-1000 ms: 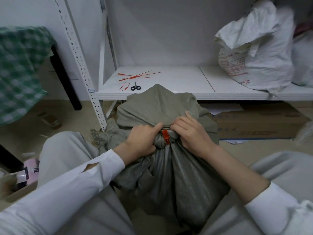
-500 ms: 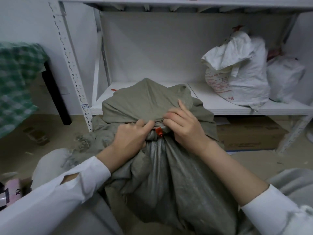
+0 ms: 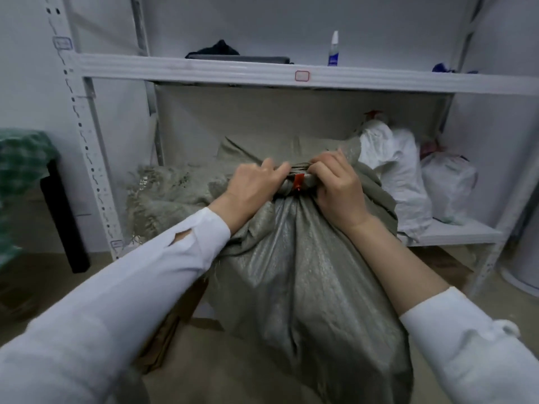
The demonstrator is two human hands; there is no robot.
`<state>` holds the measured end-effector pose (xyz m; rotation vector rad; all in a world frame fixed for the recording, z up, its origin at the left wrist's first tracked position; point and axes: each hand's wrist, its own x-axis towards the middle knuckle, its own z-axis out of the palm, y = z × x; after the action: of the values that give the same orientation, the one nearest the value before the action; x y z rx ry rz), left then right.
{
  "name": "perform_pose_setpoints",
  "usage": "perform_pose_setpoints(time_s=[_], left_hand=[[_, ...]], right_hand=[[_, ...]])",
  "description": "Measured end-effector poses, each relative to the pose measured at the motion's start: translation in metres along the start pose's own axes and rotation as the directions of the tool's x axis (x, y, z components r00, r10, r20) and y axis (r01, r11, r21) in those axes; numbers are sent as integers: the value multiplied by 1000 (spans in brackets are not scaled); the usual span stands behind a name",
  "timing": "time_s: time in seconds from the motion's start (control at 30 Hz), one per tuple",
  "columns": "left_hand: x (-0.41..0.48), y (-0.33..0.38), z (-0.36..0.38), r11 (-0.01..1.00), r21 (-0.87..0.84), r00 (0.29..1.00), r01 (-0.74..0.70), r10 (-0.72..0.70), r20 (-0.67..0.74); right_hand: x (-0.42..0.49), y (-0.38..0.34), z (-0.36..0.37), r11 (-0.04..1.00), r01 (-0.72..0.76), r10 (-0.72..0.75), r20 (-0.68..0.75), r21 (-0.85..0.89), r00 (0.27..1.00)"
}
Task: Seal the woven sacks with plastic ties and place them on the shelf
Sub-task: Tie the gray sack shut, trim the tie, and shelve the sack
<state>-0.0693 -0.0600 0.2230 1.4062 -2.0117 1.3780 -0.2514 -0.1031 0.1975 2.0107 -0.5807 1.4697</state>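
1. Since a second ago the sack (image 3: 306, 272) has come up from between the knees. It now hangs in front of the shelf (image 3: 455, 232) with its neck level with the lower bay. The view has risen with it, so an upper board (image 3: 204, 70) and a spray bottle (image 3: 334, 49) now show.
2. The red tie (image 3: 298, 182) is cinched round the gathered neck, as in both earlier frames. Sealing looks done, and I judge the step in hand to be the lift onto the shelf.
3. The left hand (image 3: 250, 185) grips the neck just left of the tie, knuckles up and fingers curled over the bunched cloth.
4. The right hand (image 3: 335, 185) grips the neck just right of the tie in the same way, its fingers wrapped over the top of the bunch.
5. Both arms reach forward, nearly straight. The left sleeve comes down to the wrist and the right one is pushed back up the forearm.
6. The sack's body hangs below the hands and its loose mouth flops back above the tie toward the bay. Its bottom is out of frame, so I cannot tell whether it is clear of the floor.
7. Two white sacks (image 3: 393, 176) sit at the right end of the lower board. The left part, where scissors and spare ties lay earlier, is now hidden behind the sack.
8. The sack probably has to land left of the white sacks, and its slack mouth could snag on the board's edge
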Motion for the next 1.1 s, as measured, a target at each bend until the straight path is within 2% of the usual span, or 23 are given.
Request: perform_pose_setpoints(time_s=[0.1, 0.13, 0.2, 0.27, 0.33, 0.37, 0.43, 0.47, 0.6, 0.67, 0.8, 0.87, 0.97, 1.1], left_hand=[[31, 0, 30, 998, 59, 999, -12, 15, -52], [34, 1, 32, 998, 61, 1000, 5, -4, -2], [43, 12, 56, 1000, 30, 973, 7, -14, 229], [41, 30, 83, 998, -58, 908, 20, 6, 419], [28, 46, 105, 994, -108, 880, 35, 21, 475], [24, 51, 113, 992, -120, 892, 32, 25, 451], [25, 55, 129, 999, -53, 928, -10, 29, 372], [29, 55, 132, 998, -66, 909, 4, 24, 417], [45, 52, 143, 995, -90, 900, 49, -5, 435], [50, 54, 146, 995, -64, 896, 73, -37, 443], [49, 56, 143, 985, -44, 873, 166, -126, 471], [46, 61, 136, 980, -43, 861, 193, -148, 487], [33, 69, 127, 973, -51, 838, 224, -166, 519], [12, 73, 115, 968, -24, 828, 248, -200, 523]], right_hand=[[4, 28, 21, 997, -40, 44, 67, -67, 997], [1, 32, 25, 995, -57, 66, 108, -86, 992], [-11, 47, 37, 988, -94, 120, 230, -118, 966], [-34, 60, 45, 981, -110, 168, 413, -159, 895], [-57, 72, 52, 970, -148, 236, 614, -191, 754], [-64, 74, 55, 964, -189, 265, 670, -186, 693], [-71, 75, 56, 944, -290, 316, 692, -159, 649], [-69, 72, 54, 932, -332, 332, 700, -143, 632], [-64, 45, 35, 869, -478, 363, 821, -127, 441], [-70, 32, 21, 868, -476, 352, 850, -140, 392], [-94, 22, 10, 940, -285, 275, 909, -186, 312], [-109, 20, 11, 939, -257, 304, 902, -229, 307], [-128, 14, 16, 938, -234, 328, 874, -256, 360], [-146, 4, 22, 936, -217, 339, 874, -277, 348]])
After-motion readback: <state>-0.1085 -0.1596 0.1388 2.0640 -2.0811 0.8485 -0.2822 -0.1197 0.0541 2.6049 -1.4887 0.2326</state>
